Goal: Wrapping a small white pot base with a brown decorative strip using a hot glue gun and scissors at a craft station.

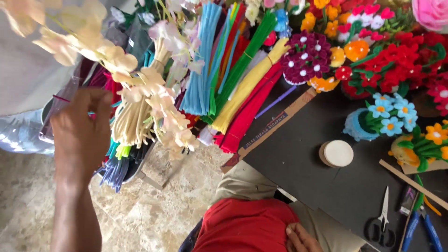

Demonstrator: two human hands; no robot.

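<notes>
L hand [79, 133] pinches 1 pink stem [60, 98] among bundled stems; R hand [301, 238] rests relaxed on lap, holding nothing; 1 scissors [380, 219], 1 disc stack [336, 154].

One view only, from the head camera, looking steeply down and slightly forward over the person's own lap. It sits close: the left hand [79, 135] fills the lower left at arm's length, and the right hand [301, 238] barely peeks in at the bottom edge. The dark table [308, 158] runs off to the right, stone floor [149, 214] lies below. The frame seems tilted a little, though motion blur makes that hard to judge.
</notes>
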